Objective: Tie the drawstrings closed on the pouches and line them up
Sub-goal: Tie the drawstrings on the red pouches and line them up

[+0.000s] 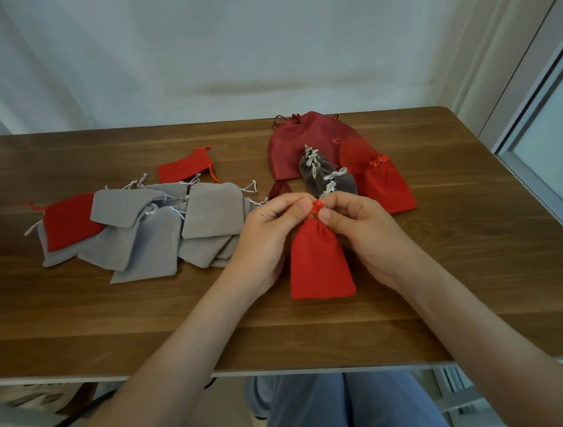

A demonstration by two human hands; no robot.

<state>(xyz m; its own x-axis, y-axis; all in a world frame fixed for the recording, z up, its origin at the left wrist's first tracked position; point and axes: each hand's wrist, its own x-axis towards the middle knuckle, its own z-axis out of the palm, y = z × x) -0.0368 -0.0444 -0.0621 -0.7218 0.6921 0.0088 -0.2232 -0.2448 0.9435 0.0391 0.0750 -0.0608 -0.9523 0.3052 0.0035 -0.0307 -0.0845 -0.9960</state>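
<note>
Midway in tying: pinching the drawstring [317,205] of the red pouch [319,264], near centre, with left hand [268,235] and right hand [360,229]; next, probably pulling tight and laying it beside the tied pouches [330,177], further right.

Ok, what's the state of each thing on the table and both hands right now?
Held red pouch: neck gathered, cord bunched at top.
Left hand: pinches its drawstring.
Right hand: pinches its drawstring.
Grey pile: flat, untied, overlapping.
Red pouch on pile: flat, untied.
Far red pouch: flat, untied.
Tied grey pouches: cinched, bowed, overlapping.
Right red pouch: cinched, tied.
Dark red bag: cinched, lying flat.
</note>
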